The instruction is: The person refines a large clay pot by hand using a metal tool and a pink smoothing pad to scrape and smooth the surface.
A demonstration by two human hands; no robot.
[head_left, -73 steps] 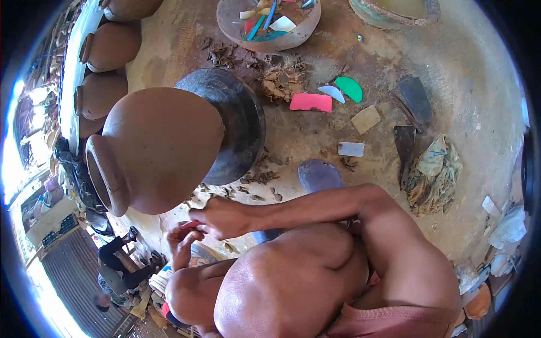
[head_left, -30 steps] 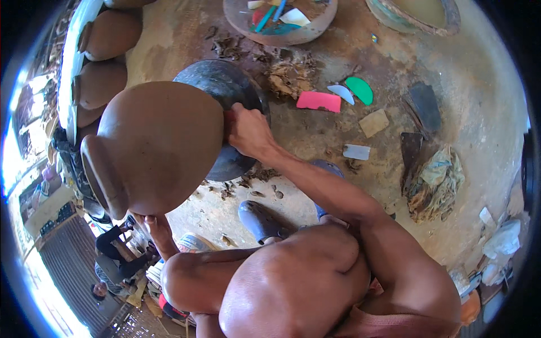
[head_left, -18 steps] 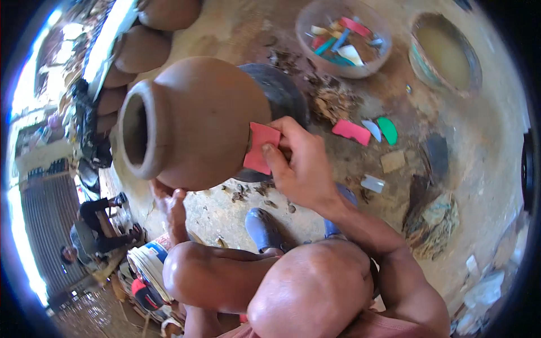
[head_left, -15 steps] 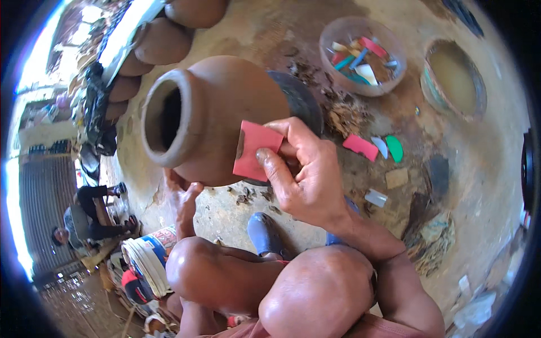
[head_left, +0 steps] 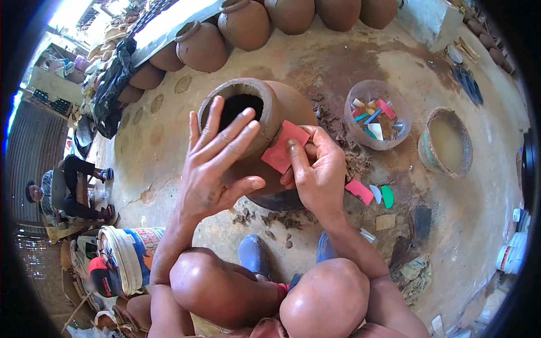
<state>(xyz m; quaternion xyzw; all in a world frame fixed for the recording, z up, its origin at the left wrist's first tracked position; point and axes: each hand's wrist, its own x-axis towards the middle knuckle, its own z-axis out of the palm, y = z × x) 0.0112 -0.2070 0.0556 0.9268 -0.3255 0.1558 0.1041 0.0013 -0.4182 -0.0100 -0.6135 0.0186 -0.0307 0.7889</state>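
A brown clay pot with a thick rim and dark mouth stands between my feet on a dark round base. My right hand pinches a flat red scraper between thumb and fingers, its edge at the pot's neck. My left hand is open with fingers spread, in front of the pot's rim and mouth; whether it touches the clay I cannot tell. Clay scraps lie on the floor right of the pot.
A clear tub holds several coloured scrapers. Right of it stands a bucket of murky water. Pink, pale blue and green pieces lie nearby. Several clay pots line the back. A white bucket and a seated person are at left.
My left hand has risen from under the pot to in front of its mouth, fingers spread. The pot now sits more upright in view, and the red scraper has shifted to its neck.
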